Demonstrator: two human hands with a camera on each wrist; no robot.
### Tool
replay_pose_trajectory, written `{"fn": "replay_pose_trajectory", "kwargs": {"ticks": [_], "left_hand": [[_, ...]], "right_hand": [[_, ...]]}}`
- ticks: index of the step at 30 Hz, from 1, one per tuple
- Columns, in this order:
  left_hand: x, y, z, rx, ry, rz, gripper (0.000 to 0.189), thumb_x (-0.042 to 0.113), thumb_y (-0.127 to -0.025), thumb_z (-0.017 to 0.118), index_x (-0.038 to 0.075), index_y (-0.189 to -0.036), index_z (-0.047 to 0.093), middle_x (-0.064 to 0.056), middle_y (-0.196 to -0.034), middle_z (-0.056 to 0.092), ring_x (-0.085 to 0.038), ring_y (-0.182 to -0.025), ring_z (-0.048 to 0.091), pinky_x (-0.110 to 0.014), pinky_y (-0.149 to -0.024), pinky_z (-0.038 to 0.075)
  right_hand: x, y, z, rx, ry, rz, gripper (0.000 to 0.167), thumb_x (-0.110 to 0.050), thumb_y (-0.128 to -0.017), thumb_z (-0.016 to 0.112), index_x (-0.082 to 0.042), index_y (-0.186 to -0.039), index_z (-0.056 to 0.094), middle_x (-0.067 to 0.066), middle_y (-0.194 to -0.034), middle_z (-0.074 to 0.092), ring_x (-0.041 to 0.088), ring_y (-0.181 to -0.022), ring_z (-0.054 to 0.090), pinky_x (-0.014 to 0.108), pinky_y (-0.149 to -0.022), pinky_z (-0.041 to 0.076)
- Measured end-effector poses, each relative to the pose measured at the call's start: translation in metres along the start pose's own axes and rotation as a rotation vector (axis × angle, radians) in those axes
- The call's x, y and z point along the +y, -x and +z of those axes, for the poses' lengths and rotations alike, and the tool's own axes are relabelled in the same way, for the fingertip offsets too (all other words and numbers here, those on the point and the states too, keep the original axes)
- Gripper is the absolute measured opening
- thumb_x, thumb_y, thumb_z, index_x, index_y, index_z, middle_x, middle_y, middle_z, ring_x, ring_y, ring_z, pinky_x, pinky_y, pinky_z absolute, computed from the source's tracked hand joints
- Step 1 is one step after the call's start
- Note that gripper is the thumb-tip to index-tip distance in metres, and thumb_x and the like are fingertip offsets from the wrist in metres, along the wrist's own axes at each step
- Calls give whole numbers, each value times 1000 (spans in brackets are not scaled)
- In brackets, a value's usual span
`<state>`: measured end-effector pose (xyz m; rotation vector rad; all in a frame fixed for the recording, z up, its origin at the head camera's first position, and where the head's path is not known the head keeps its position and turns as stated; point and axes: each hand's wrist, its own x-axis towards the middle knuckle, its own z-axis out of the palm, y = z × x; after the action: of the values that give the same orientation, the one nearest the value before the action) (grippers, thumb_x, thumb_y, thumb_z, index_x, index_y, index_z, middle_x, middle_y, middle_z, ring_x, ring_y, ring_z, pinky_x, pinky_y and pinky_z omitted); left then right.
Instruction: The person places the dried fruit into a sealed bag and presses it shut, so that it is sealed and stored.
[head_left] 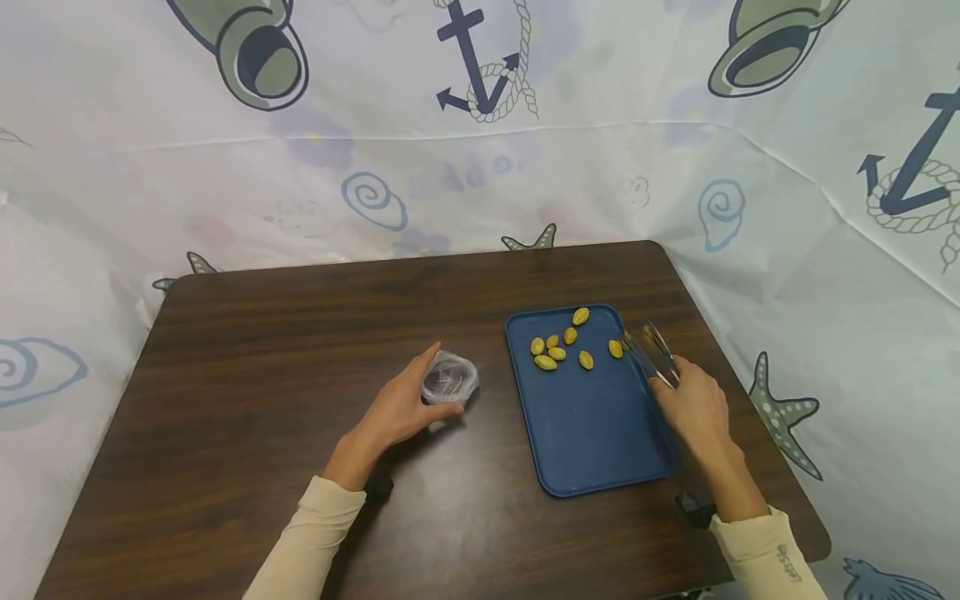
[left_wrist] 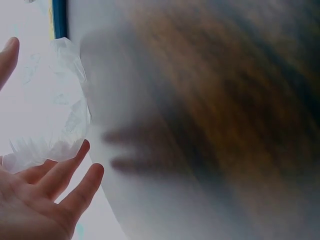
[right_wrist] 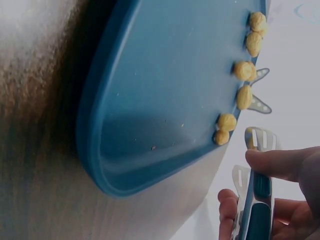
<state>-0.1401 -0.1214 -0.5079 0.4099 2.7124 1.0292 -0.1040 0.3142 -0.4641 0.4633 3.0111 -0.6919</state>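
Note:
My left hand (head_left: 401, 404) stands round a small clear container (head_left: 450, 379) that looks wrapped in thin plastic, on the table. In the left wrist view its fingers (left_wrist: 82, 192) are spread and fairly straight, close to the crinkled plastic (left_wrist: 62, 107). My right hand (head_left: 696, 404) grips metal tongs (head_left: 654, 354) at the right rim of a blue tray (head_left: 600, 433). The tongs' arms are spread apart; one tip is beside a yellow oval piece (head_left: 616, 348). Several more yellow, nut-like pieces (head_left: 545, 362) lie in the tray's far half.
The dark wooden table (head_left: 247, 400) extends left of the container. Behind it hangs a white cloth (head_left: 600, 167) printed with anchors and shells. The tray lies near the table's right edge.

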Motion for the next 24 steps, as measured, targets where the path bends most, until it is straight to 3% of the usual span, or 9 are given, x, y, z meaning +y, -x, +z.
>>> {"fn": "replay_pose_trajectory", "kwargs": {"ticks": [18,24], "left_hand": [[-4,-2,2,2,-13,11,110,59,-83,81,24,-167,20,-11,-164,40,-40,-136,56,-60,-107,46],[-2,-3,3,5,-17,14,109,57,-83,81,23,-167,20,-12,-164,40,-41,-136,55,-61,-106,47]], "right_hand": [[-6,6,12,-6,52,-77,48,-28,-97,65,1,-135,62,32,-117,70,53,-102,67,64,-81,50],[-6,6,13,-32,62,-75,49,-27,-98,63,2,-138,61,34,-121,68,56,-104,66,65,-82,50]]}}
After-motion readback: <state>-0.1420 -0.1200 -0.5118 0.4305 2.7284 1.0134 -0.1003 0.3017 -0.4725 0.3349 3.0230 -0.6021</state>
